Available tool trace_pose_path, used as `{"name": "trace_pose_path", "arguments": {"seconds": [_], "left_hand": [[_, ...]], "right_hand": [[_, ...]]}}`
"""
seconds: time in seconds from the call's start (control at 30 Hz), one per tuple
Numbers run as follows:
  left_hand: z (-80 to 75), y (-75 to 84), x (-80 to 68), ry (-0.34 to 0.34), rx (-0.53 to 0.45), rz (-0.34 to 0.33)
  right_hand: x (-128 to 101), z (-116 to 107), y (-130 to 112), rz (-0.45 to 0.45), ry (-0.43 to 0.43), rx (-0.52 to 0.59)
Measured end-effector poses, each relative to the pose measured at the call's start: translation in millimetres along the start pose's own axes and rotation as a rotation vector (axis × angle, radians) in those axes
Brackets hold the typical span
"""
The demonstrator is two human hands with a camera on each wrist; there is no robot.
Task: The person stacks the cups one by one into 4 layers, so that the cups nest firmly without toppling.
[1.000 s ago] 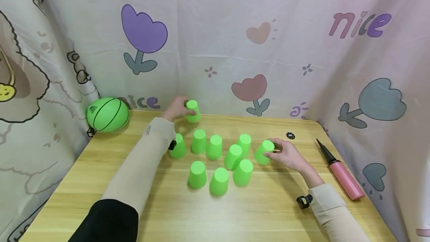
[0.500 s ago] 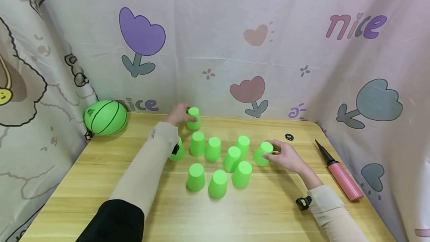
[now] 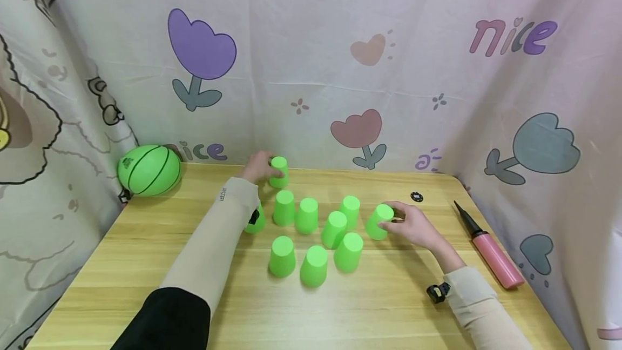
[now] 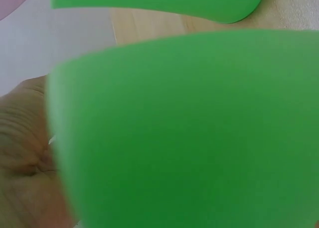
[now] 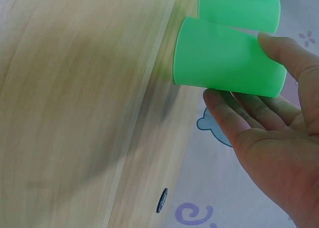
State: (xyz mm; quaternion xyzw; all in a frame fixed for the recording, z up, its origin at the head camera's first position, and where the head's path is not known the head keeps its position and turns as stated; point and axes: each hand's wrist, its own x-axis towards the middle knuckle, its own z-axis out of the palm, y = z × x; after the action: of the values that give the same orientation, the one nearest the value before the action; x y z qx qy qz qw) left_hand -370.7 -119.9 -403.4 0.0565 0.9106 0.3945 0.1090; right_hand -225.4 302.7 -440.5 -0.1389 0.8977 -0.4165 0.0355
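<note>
Several bright green cups [image 3: 307, 215] stand upside down in a cluster at the middle of the wooden table [image 3: 146, 263]. My left hand [image 3: 269, 169] reaches to the back of the table and grips one green cup [image 3: 279, 171] there; in the left wrist view this cup [image 4: 189, 128] fills the frame, with my palm [image 4: 25, 163] at its left. My right hand [image 3: 389, 221] holds the tilted rightmost cup [image 3: 378, 222], thumb and fingers [image 5: 239, 108] round this cup [image 5: 227, 63]. Another cup [image 5: 239, 9] lies just behind it.
A green ball [image 3: 148, 170] rests at the table's back left corner. A pink hand pump [image 3: 492, 253] lies along the right edge, and a small black disc [image 3: 416, 196] sits behind my right hand. Patterned curtains [image 3: 311, 69] close in the back and both sides.
My left hand has lowered its cup a little towards the table at the back. My right hand has stayed on the rightmost cup with hardly any movement.
</note>
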Motion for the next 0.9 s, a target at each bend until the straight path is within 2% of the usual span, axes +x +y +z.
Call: {"name": "trace_pose_path", "arguments": {"seconds": [0.3, 0.5, 0.6, 0.73, 0.9], "left_hand": [[-1.4, 0.6, -0.5, 0.011, 0.028, -0.016], [-6.8, 6.9, -2.3, -0.020, 0.050, -0.002], [-15.3, 7.1, -5.0, -0.048, 0.116, 0.034], [-30.9, 2.7, -12.7, -0.083, 0.183, 0.126], [-48.5, -9.6, -25.7, -0.084, 0.153, 0.179]], "right_hand": [[0.7, 1.5, -1.2, -0.017, 0.002, 0.018], [-1.5, -0.3, 0.0, -0.004, 0.013, 0.028], [-0.8, 0.2, 0.4, -0.011, 0.006, 0.019], [-0.9, 1.1, -0.3, -0.012, -0.001, 0.017], [-1.8, -1.2, -1.1, -0.017, 0.003, 0.008]]}}
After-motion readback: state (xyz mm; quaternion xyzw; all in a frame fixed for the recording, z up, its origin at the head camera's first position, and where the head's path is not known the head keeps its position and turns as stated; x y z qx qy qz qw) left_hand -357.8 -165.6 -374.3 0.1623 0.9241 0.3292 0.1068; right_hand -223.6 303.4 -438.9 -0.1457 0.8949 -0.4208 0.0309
